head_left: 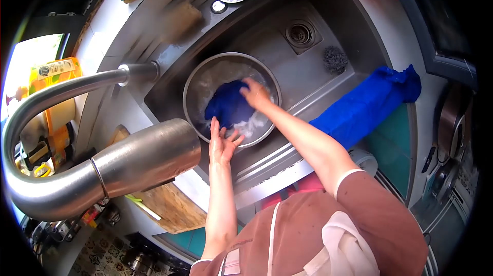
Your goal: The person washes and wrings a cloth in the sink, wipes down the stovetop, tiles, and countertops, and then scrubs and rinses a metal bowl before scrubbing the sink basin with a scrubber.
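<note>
Steel sink fills the upper middle; near centre, a sudsy basin holds a crumpled, wet, dark-blue cloth. Left hand opens at its lower edge; right hand, blurred, meets its right side, gripping or not I cannot tell.

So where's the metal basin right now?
In the head view, the metal basin sits in the sink's left part, lower left of the drain, under the right hand.

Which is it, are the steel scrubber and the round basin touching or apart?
Apart: the head view shows bare sink floor between scrubber and basin.
</note>
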A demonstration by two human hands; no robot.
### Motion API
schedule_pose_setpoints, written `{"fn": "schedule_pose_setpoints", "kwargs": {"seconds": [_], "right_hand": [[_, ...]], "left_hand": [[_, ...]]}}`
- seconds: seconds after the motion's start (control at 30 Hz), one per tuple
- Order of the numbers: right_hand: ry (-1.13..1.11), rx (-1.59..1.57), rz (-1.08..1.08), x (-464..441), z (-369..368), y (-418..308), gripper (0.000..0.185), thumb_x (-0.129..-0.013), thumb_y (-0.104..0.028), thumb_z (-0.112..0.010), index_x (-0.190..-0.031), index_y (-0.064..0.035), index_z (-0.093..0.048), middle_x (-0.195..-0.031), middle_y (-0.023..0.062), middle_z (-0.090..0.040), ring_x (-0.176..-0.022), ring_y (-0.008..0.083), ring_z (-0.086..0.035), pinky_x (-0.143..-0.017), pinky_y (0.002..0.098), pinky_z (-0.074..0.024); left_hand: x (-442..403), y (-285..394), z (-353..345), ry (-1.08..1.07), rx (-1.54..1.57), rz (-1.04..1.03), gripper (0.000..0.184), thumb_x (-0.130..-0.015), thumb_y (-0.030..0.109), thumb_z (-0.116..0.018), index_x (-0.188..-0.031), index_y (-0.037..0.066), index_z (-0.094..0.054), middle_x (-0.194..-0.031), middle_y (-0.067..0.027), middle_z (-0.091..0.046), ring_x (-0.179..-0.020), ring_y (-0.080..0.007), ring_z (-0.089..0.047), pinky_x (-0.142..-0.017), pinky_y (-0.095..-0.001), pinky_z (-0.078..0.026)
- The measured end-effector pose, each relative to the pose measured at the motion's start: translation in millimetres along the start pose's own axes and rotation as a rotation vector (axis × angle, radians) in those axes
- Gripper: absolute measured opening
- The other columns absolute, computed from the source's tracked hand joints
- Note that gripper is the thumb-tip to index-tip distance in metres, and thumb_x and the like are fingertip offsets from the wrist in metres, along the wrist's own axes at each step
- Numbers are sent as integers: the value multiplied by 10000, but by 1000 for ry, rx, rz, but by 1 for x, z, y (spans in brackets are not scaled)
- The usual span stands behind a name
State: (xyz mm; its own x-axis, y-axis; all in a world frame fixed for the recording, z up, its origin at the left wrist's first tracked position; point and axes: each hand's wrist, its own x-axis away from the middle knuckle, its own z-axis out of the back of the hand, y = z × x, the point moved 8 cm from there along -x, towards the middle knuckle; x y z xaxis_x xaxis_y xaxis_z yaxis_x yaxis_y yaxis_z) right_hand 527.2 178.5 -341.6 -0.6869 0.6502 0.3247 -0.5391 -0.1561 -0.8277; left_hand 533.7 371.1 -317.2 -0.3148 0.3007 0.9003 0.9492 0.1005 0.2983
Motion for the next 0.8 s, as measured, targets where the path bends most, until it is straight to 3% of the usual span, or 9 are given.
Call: {"fn": "schedule_pose_setpoints", "kwargs": {"seconds": [0.03, 0.17, 0.2, 0.27, 0.33, 0.47, 0.6, 0.7, 0.8], "right_hand": [[-38, -92, 141, 9, -9, -3, 265, -849, -251, -565, -1054, -88, -601, -933, 199, -644, -886, 329, -638, -769, 405, -495], [-598, -303, 331, 107, -30, -128, 242, -833, -191, -598, -1035, -58, -598, -925, 161, -641, -923, 318, -627, -826, 368, -474], [-586, -169, 345, 112, -33, -134, 216, -853, -244, -579, -968, -61, -588, -903, 189, -641, -888, 358, -626, -768, 413, -491], [-325, 18, 217, 70, -21, -107, 235, -872, -298, -540, -903, -66, -554, -868, 207, -639, -828, 381, -626, -694, 460, -494], [-174, 157, 31, 29, -1, -73, 284, -888, -351, -480, -938, -74, -515, -800, 195, -631, -748, 391, -621, -619, 475, -488], [-344, 121, 383, 100, -16, -135, 315, -894, -409, -445, -910, -101, -509, -796, 177, -637, -760, 348, -639, -644, 461, -505], [-174, 129, 264, 33, -8, -88, 345, -891, -439, -461, -924, -101, -520, -796, 190, -641, -777, 384, -622, -675, 483, -482], [28, 225, 40, -11, 33, -38, 292, -888, -372, -506, -975, -100, -566, -802, 191, -650, -786, 386, -626, -671, 484, -482], [43, 91, 54, -6, 25, -10, 250, -858, -247, -574, -1058, -97, -586, -792, 193, -647, -783, 380, -633, -702, 461, -495]], "left_hand": [[-13, 0, 1, -68, -23, 34, 763, -824, 494, -621, -1437, 380, -182, -1519, -99, 139, -1360, -474, -23, -1002, -690, -189], [-5, 14, -40, -352, 69, 61, 445, -915, 512, -438, -1139, 150, -567, -990, -53, -609, -915, -203, -575, -842, -368, -456], [-9, 23, -27, -196, -2, -287, 382, -942, 441, -425, -1161, 157, -555, -1047, -42, -596, -899, -218, -583, -802, -377, -479], [-87, -24, 30, -407, 467, -130, 371, -949, 389, -442, -1226, 158, -532, -1116, -35, -593, -919, -220, -603, -800, -384, -508], [-6, -7, -31, -35, 81, -95, 392, -930, 378, -487, -1224, 119, -507, -1173, -34, -581, -1043, -210, -588, -908, -382, -494], [-7, 6, -71, -806, 468, -196, 296, -940, 348, -484, -1144, 147, -559, -1095, -68, -617, -1005, -217, -598, -903, -378, -489], [29, 11, -45, 113, -149, -83, 361, -955, 349, -444, -1225, 117, -501, -1223, -83, -554, -1152, -231, -519, -985, -400, -428], [17, 18, -15, -105, 222, -76, 490, -911, 332, -543, -1314, 79, -425, -1437, -122, -329, -1285, -356, -374, -1026, -532, -356], [5, 8, 6, -33, 51, -5, 687, -813, 390, -677, -1388, 316, -309, -1517, -108, 4, -1330, -494, -142, -978, -673, -291]]}}
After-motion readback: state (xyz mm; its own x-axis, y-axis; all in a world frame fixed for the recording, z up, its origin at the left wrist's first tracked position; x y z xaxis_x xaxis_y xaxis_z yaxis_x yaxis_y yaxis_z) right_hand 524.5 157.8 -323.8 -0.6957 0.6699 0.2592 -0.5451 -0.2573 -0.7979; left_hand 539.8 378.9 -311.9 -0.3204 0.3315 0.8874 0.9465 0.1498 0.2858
